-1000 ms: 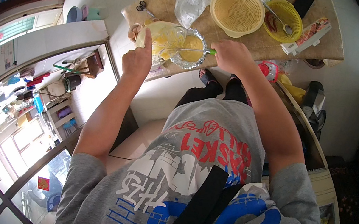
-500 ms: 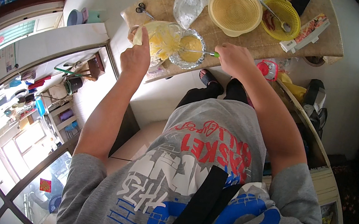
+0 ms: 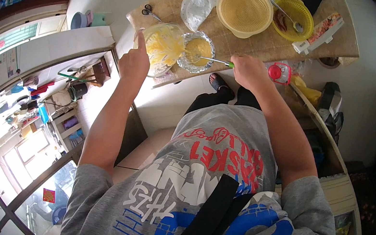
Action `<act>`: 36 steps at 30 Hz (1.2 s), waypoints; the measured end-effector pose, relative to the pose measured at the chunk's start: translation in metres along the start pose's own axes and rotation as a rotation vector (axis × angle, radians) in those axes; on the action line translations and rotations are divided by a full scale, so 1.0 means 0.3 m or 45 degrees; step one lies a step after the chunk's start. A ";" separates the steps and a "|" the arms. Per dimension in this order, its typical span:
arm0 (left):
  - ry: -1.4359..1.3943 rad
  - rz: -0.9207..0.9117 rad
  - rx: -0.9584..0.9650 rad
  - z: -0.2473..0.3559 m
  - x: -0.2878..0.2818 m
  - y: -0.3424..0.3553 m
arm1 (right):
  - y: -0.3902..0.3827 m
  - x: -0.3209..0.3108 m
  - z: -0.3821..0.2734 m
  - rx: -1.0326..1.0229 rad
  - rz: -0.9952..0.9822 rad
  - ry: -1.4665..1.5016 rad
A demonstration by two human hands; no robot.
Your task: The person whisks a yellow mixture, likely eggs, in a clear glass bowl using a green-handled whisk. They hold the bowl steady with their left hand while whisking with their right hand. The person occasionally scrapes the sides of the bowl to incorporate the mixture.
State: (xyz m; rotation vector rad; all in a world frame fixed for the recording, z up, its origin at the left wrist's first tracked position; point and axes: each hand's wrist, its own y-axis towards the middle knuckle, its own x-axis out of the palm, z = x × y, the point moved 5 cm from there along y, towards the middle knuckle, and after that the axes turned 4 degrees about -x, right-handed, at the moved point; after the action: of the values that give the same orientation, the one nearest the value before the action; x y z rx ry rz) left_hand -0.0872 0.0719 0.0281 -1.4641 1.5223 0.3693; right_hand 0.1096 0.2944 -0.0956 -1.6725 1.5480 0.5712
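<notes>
My left hand [image 3: 135,60] grips the rim of a clear bowl [image 3: 180,30] on its left side, one digit stretched along the edge. Streaks of pale yellow batter [image 3: 164,43] coat the inside of this bowl, which is tilted toward a foil-lined round pan [image 3: 211,48] touching or close beside its right side. More batter lies in the pan. Closed around the end of a green-handled utensil [image 3: 218,61] with a thin metal shaft is my right hand [image 3: 250,72]. The utensil's tip reaches into the pan, where its shape cannot be made out.
Behind the pan lie a crumpled white plastic cover [image 3: 197,6], a cream colander [image 3: 244,10] and a yellow basket [image 3: 288,33] with a spoon. Scissors [image 3: 150,12] are at the far left, a long box [image 3: 318,35] at the right. A red-lidded container [image 3: 277,73] stands by the table's near edge.
My left hand has shifted slightly left and down, and the bowl's opening shows more from above. My right hand has moved a little right and nearer with the utensil.
</notes>
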 end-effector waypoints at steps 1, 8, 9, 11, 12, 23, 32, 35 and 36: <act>0.019 -0.035 -0.017 0.002 -0.010 -0.008 | -0.004 0.000 -0.004 -0.002 0.017 0.001; 0.030 -0.011 -0.030 -0.020 -0.017 -0.015 | -0.006 0.031 -0.007 -0.012 0.079 -0.010; 0.035 -0.007 -0.027 -0.021 -0.022 -0.016 | -0.007 0.028 -0.011 -0.015 0.087 -0.009; 0.042 0.004 -0.022 -0.024 -0.027 -0.014 | -0.009 0.027 -0.015 0.007 0.072 -0.022; 0.039 0.011 -0.020 -0.028 -0.025 -0.010 | -0.008 0.025 -0.019 0.018 0.063 -0.032; 0.001 0.057 -0.033 -0.057 -0.027 0.008 | -0.012 0.054 -0.007 0.031 0.044 0.025; -0.028 0.054 -0.043 -0.065 -0.021 0.007 | -0.033 0.039 -0.005 0.103 0.004 0.102; -0.036 0.059 -0.040 -0.068 -0.013 0.012 | -0.043 0.030 -0.001 0.109 0.028 0.131; -0.039 0.061 -0.037 -0.067 -0.012 0.012 | -0.047 0.023 -0.004 0.105 0.045 0.141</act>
State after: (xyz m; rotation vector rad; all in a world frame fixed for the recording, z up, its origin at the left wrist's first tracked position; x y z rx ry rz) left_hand -0.0993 0.0595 0.0395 -1.4402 1.5353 0.4427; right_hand 0.1243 0.2887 -0.0969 -1.6409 1.6609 0.4330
